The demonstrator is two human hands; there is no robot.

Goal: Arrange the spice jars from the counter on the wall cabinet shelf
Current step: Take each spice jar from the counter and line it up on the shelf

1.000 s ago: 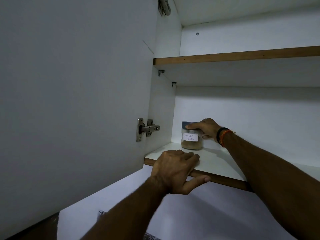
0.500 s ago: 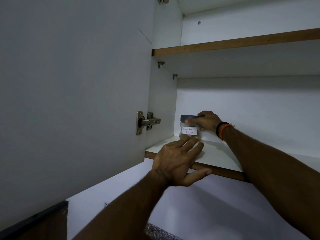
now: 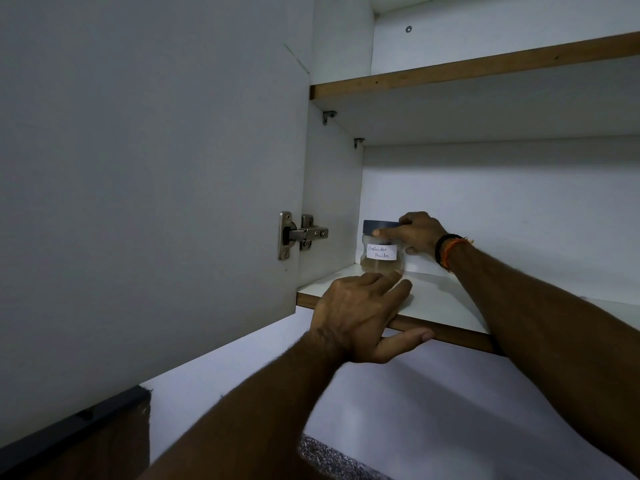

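Note:
A clear spice jar [image 3: 380,253] with a dark lid and a white handwritten label stands in the back left corner of the lower cabinet shelf [image 3: 440,303]. My right hand [image 3: 417,233] grips the jar around its lid from the right side, thumb across the front. My left hand [image 3: 363,315] lies flat on the shelf's front edge, fingers straight and pointing toward the jar's base, thumb hooked under the wooden edge. Whether the fingertips touch the jar is unclear.
The open cabinet door [image 3: 145,188] fills the left side, with a metal hinge [image 3: 301,235] on its inner face. An upper shelf [image 3: 485,69] runs above. A speckled counter edge [image 3: 332,459] shows at the bottom.
My left hand's fingers went from curled over the shelf edge to straight and flat. The right hand kept hold of the jar's lid. The view shifted slightly.

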